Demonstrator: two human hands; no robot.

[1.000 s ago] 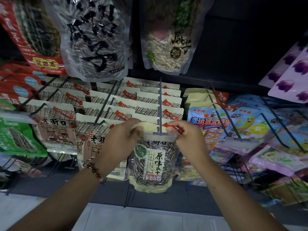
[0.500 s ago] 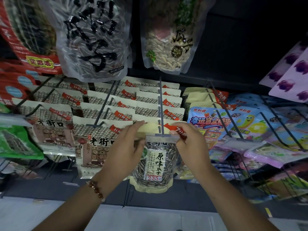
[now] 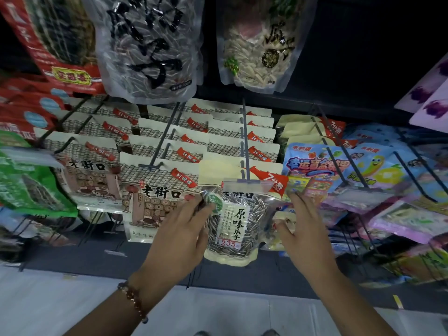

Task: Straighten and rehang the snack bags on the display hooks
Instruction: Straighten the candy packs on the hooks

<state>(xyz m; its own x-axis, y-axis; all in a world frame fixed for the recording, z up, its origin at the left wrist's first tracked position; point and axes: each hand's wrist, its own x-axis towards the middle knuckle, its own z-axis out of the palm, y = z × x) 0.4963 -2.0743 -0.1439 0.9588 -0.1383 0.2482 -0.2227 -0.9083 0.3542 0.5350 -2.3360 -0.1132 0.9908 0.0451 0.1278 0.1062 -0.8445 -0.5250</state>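
- Two hands raised before the display, one on either side of a sunflower seed bag hanging at the near end of the middle hook.
- Left hand spread, fingers straight, fingertips touching the bag's left edge beside a round green sticker; nothing gripped.
- Right hand wide, fingers relaxed and slightly apart, just right of the bag, apparently clear of it; nothing held.
- Beaded bracelet worn on the left wrist.
- Bag hanging upright, cream header on the hook behind a clear price tag holder; clear window full of striped seeds, white label with "235" near the bottom.
- Behind it on the same hook, a row of cream bags with red tabs, reaching back to the far panel.
- To the left, two more hooks of cream bags with a shopfront picture; farther left, a green bag and red bags.
- To the right, colourful candy bags on slanted hooks, purple-and-white packs at the far right.
- Above, two large seed bags: a clear one with black characters, and a pale-seed one to its right.
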